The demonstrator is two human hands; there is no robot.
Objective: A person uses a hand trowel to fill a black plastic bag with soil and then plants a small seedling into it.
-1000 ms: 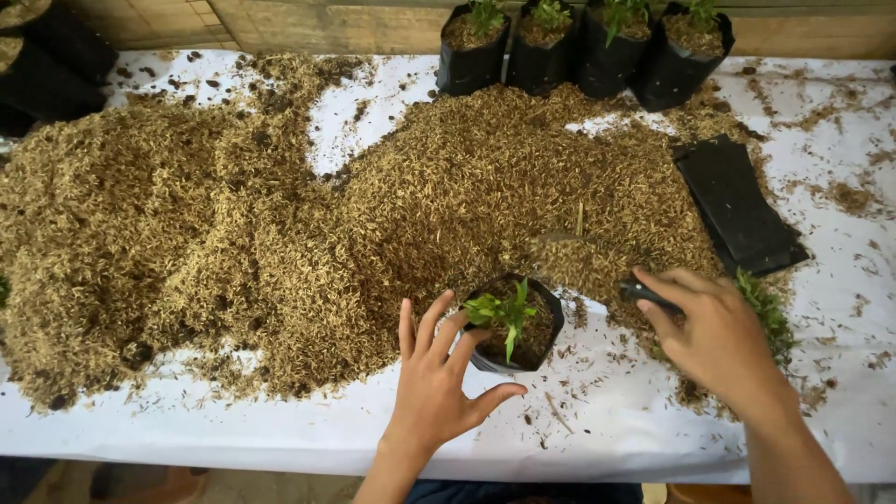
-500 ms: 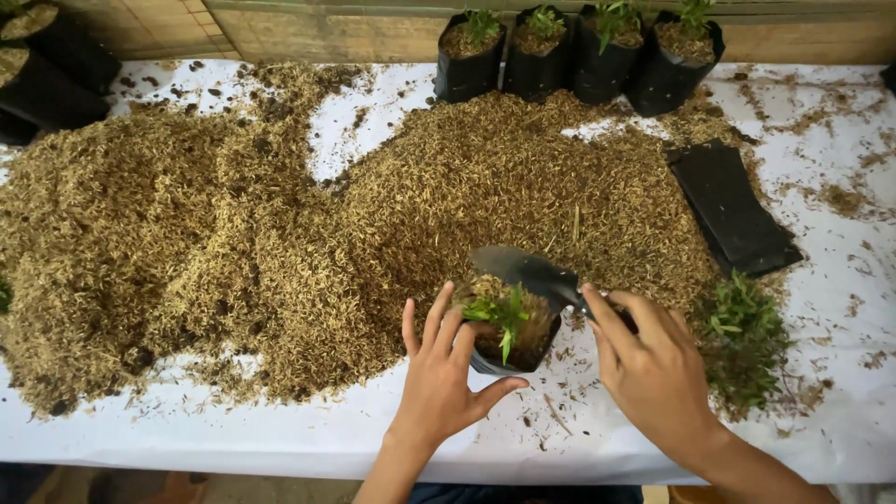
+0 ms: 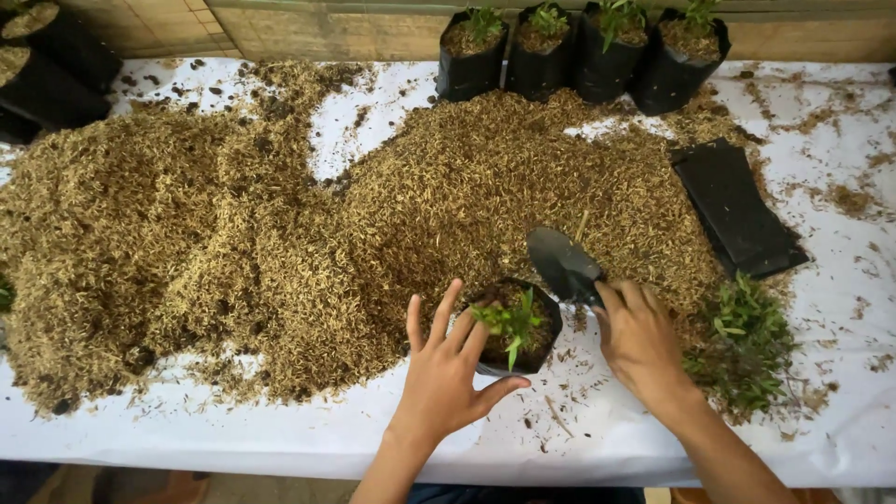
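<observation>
Seedling bag (image 3: 523, 338) of black plastic, small and round-mouthed, sits at the near foot of a broad heap of rice-husk potting mix (image 3: 308, 224), cupped from the left by the left hand (image 3: 446, 373), whose fingers are spread and resting open against its side rather than clenched. A moment earlier the right hand (image 3: 642, 338) lay empty-looking beside the loose seedlings; it has since swung in and now grips a dark metal trowel (image 3: 563, 263) by the handle, blade raised just beyond its fingertips and over the bag's far rim (a sign that filling is under way). The mix is dry, straw-coloured and fibrous, flecked with dark crumbs, spilling across a white plastic table cover (image 3: 653, 439). Beyond the right hand's fingers lies a flat stack of empty black bags (image 3: 737, 210); to their right, a clump of leafy green seedlings (image 3: 747, 341). Four filled bags (image 3: 579, 51) line the far edge. One green seedling (image 3: 509, 325) stands in the held bag.
</observation>
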